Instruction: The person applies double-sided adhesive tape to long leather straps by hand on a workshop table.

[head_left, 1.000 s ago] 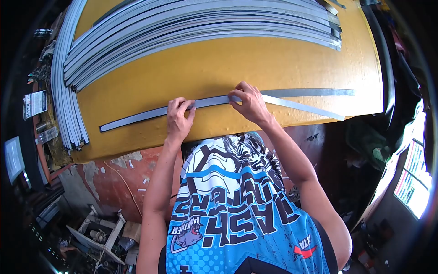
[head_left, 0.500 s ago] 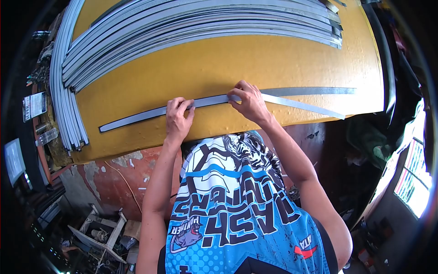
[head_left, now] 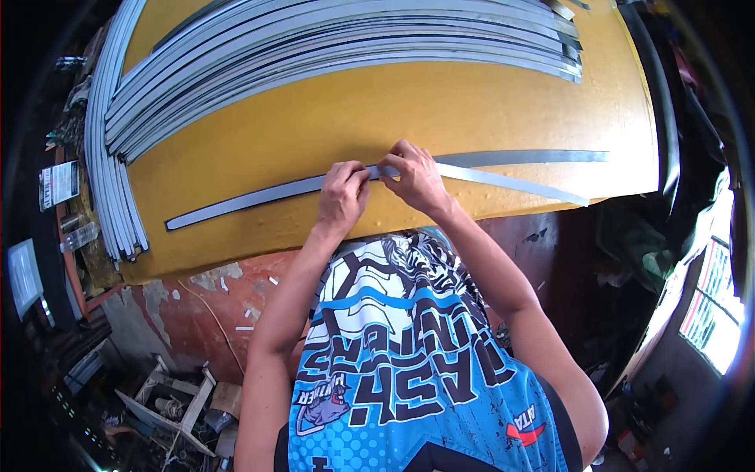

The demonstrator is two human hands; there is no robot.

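Grey strip [head_left: 236, 204] on yellow table [head_left: 393, 110]; left hand [head_left: 344, 193] and right hand [head_left: 410, 177] fingers clamped on it

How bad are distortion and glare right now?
Head view: heavy fisheye, the stacked strips and yellow table bow into arcs and the corners go black; left hand, right hand and the grey strip are sharp and evenly lit; the window at lower right is blown out.

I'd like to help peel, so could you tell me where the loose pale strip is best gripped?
Pinch the loose pale strip flatwise near its free right end, from the near edge of the table; there it lies clear of the dark strip, while the left hand and right hand crowd the fork.
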